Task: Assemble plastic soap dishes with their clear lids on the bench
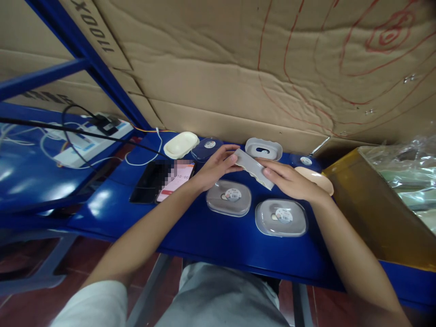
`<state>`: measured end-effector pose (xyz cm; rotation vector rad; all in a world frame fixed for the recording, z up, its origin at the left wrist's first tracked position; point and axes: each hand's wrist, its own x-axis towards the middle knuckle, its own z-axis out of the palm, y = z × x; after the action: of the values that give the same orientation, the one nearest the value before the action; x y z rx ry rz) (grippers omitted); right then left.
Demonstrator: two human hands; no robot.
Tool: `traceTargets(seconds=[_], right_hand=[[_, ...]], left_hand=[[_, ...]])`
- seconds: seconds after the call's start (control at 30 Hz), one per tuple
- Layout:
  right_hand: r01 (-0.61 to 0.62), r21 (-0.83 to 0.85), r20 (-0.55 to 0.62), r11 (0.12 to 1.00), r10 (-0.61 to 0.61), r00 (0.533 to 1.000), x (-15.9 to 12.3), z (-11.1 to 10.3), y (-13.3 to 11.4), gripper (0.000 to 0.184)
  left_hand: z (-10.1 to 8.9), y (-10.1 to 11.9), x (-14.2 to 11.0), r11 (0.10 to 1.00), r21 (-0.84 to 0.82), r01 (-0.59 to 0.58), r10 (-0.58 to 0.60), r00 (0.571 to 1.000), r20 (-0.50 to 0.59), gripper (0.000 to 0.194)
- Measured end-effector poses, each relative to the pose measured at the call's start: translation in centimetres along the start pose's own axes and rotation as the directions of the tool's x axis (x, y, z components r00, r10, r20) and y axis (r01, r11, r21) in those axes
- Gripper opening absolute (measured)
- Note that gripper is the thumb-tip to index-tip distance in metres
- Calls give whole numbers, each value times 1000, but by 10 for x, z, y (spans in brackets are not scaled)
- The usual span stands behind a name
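Note:
A grey soap dish (254, 169) with a wavy edge is tilted on its side above the table, gripped at its two ends. My left hand (221, 162) closes on its left end, and my right hand (288, 177) has its fingers around the right end. Below lie two clear lids with round labels, the left lid (229, 198) and the right lid (281, 217). Behind my hands rests another grey wavy-edged dish (272, 146) with an oval opening. A cream dish (180, 144) and a clear lid (206, 149) lie beyond my left hand.
A peach dish (320, 180) and another labelled lid (305, 161) lie by a brown box (384, 209) with plastic-wrapped items. Two phones, one with a lit screen (177, 178), lie at left. Beyond them are cables and a power strip (91, 143). A cardboard wall (204, 68) stands behind.

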<state>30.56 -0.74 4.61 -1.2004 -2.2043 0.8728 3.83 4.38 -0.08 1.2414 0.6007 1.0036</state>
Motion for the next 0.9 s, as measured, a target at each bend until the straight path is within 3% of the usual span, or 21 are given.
traceTargets(seconds=[0.17, 0.3, 0.4, 0.67, 0.83, 0.9], right_hand=[[25, 31, -14, 999, -25, 1000, 1, 5, -5, 58], [-25, 58, 2, 998, 25, 1000, 0, 8, -8, 87], [-25, 25, -18, 999, 26, 1000, 0, 12, -8, 95], [152, -237, -92, 960, -178, 980, 0, 24, -8, 97], [121, -290, -60, 949, -144, 988, 2, 22, 2, 89], [92, -269, -47, 959, -108, 993, 1, 18, 7, 84]], left_hand=[[1, 3, -2, 999, -35, 25, -25, 1000, 16, 65], [0, 4, -3, 1000, -14, 6, -5, 999, 43, 60], [1, 5, -4, 999, -3, -35, 35, 997, 73, 62], [-2, 9, -7, 999, -35, -21, 27, 983, 180, 65], [-9, 2, -1, 988, 135, -79, 60, 988, 141, 56], [-13, -2, 3, 934, 330, -137, 105, 988, 113, 48]])
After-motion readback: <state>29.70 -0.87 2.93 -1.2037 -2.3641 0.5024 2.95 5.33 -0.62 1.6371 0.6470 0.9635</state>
